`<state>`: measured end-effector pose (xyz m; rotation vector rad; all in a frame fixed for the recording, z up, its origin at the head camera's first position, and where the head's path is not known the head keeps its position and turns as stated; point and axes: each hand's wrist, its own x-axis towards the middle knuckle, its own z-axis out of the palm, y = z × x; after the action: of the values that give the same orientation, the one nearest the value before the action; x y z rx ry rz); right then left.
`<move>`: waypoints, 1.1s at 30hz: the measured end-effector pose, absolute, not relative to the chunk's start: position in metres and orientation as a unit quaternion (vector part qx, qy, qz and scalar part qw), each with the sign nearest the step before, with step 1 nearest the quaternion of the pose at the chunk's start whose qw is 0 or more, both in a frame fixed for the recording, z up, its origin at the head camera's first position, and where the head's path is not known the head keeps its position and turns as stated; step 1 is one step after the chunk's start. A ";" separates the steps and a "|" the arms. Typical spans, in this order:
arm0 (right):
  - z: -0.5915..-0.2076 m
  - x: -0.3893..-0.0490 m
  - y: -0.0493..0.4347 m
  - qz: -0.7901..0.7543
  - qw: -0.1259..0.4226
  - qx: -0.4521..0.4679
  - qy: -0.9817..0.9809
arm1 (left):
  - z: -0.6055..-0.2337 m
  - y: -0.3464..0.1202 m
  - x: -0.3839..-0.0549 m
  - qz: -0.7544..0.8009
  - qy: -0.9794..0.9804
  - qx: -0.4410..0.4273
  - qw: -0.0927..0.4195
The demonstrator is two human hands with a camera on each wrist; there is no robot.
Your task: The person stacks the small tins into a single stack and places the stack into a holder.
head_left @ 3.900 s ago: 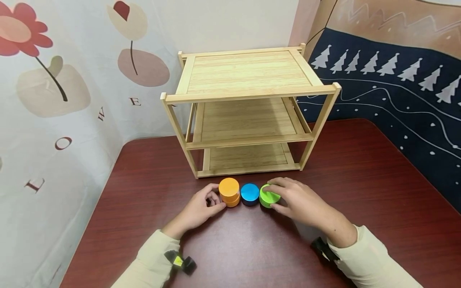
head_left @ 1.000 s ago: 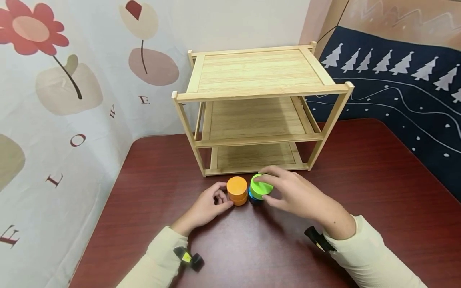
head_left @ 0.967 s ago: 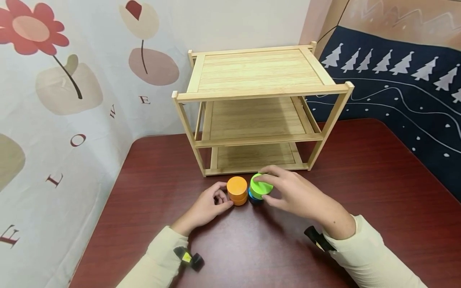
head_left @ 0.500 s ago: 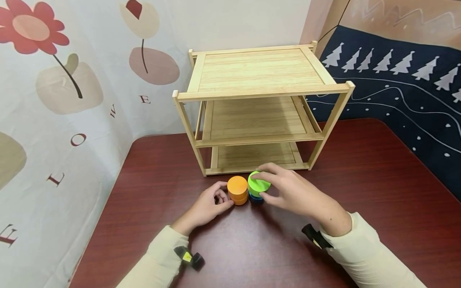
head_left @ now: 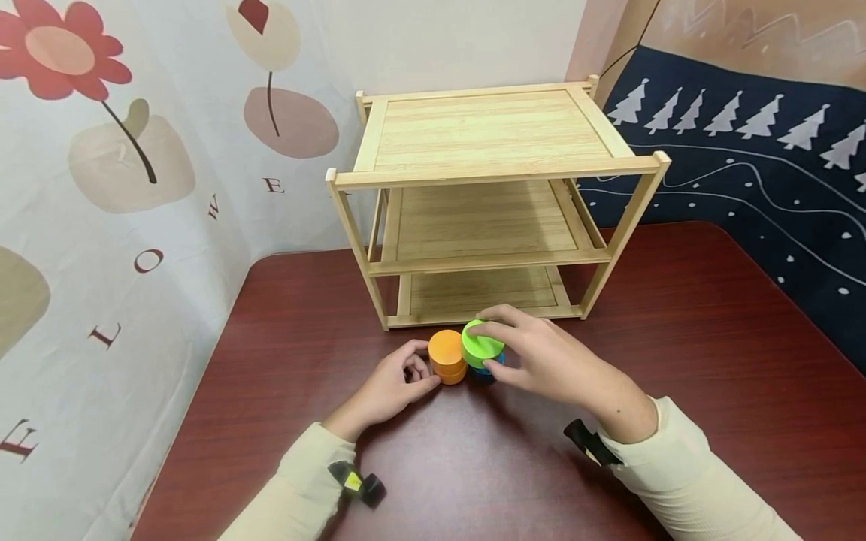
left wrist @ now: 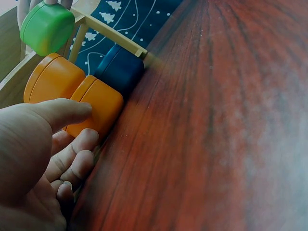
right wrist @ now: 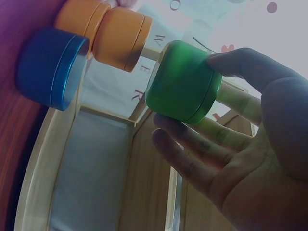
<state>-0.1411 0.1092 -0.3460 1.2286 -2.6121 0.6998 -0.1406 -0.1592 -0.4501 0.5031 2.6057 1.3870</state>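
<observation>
Head view: the right hand's grip [head_left: 555, 357] pinches the green tin [head_left: 479, 352], raised just right of the orange stack [head_left: 447, 358], which the left hand [head_left: 383, 389] holds; a sideways bump could topple the stack.

The green tin [right wrist: 180, 82], blue tin [right wrist: 45, 70] and orange tins [head_left: 447, 358] look like smooth metal (satin rather than mirror-bright), the rack [head_left: 483, 135] matt grained wood, the table [head_left: 433, 469] glossy and wood-grained, the hanging [head_left: 210, 150] creased cloth.
</observation>
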 end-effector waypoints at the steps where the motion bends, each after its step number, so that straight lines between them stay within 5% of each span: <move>1: -0.346 -0.141 0.109 0.234 0.085 0.412 -0.877 | -0.450 -0.159 -0.141 0.462 0.868 0.168 0.074; 33: -0.344 -0.144 0.097 0.227 0.068 0.401 -0.885 | -0.450 -0.160 -0.141 0.462 0.867 0.171 0.078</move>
<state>-0.1435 0.0971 -0.3440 1.2090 -2.6660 0.6837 -0.1406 -0.1598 -0.4500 0.5122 2.5963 1.3837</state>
